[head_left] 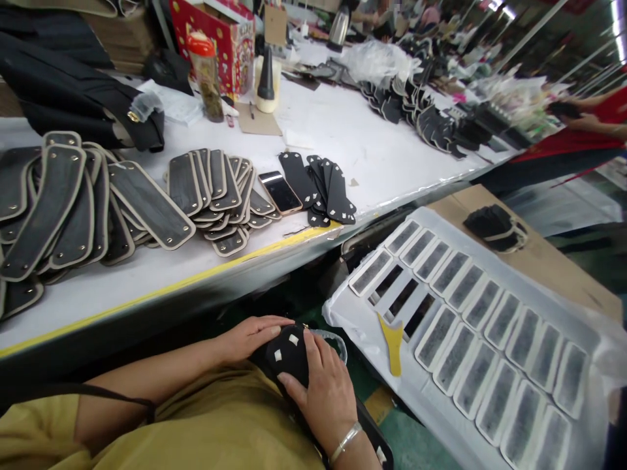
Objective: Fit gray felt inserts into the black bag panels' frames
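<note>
Both my hands rest on a black leather piece (290, 353) with small white tabs, held on my lap below the table edge. My left hand (247, 336) lies over its left end, fingers curled onto it. My right hand (323, 385) presses on its right side, fingers wrapped over it; a silver bracelet sits on that wrist. On the white table (343, 130) above lie fanned stacks of black strap pieces with cream edges (215, 189) and a pile of plain black pieces (323, 186).
A phone (280, 192) lies between the piles. A white sheet (490, 339) at right carries rows of glued rectangular pieces and a yellow scraper (392, 343). A jar (206, 75), a red box (225, 39) and a black bag (73, 91) stand at the back. Another person's arm (588, 121) is at far right.
</note>
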`<state>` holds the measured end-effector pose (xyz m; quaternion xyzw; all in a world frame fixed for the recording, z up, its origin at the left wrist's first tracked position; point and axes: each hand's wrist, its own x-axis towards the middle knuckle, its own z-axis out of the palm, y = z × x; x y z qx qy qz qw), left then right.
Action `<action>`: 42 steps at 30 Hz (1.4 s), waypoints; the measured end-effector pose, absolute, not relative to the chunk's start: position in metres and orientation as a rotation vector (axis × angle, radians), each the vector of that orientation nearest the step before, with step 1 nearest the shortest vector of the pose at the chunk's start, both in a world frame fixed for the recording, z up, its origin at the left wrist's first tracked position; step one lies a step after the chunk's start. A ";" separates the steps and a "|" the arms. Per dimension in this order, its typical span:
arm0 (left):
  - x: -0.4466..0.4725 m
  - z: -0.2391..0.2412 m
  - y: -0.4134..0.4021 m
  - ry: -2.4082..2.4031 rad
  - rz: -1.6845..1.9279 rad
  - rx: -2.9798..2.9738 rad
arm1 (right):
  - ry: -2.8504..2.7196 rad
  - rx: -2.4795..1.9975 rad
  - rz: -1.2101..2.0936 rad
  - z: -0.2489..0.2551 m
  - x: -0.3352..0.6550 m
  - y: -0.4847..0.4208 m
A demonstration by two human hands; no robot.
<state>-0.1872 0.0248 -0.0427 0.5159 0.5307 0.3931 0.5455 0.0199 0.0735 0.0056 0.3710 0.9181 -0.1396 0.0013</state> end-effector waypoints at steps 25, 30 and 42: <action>-0.178 -0.028 0.022 1.290 0.852 1.180 | 3.025 0.890 -0.321 0.011 0.068 0.035; -0.185 -0.006 0.034 1.166 0.667 2.084 | 2.994 1.208 -0.467 0.012 0.063 0.040; -0.172 -0.003 0.060 0.968 0.472 2.456 | 2.901 1.384 -0.561 0.005 0.047 0.047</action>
